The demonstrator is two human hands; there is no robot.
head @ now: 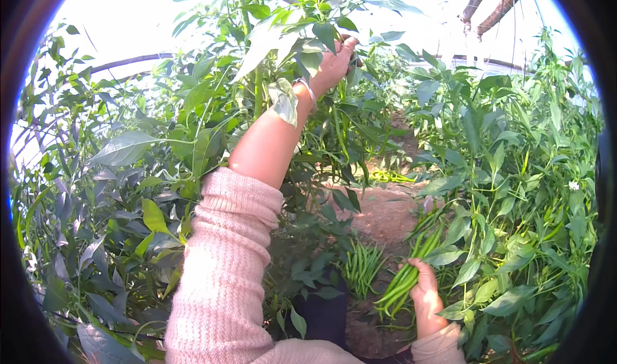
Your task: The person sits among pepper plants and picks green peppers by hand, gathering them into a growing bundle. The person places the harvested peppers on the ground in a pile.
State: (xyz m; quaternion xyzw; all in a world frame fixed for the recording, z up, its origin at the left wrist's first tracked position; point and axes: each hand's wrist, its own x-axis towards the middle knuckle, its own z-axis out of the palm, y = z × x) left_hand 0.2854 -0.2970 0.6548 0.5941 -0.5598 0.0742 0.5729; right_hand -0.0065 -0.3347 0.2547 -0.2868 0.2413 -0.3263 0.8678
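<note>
My left hand [337, 63] is raised among the leaves of a tall pepper plant [258, 84]; leaves cover part of its fingers, so what it touches is hidden. Long green peppers [339, 128] hang just below it. Low at the right, my right hand [423, 277] is closed around a bunch of long green chili peppers [414, 267]. A pile of similar green peppers [364, 267] lies on the soil to the left of that bunch. More peppers [391, 176] lie farther along the path.
Dense pepper plants stand in rows at the left [120, 210] and right [520, 210]. Between them runs a bare soil path [385, 212]. Wooden poles [506, 5] and a curved frame bar [130, 61] cross overhead and behind.
</note>
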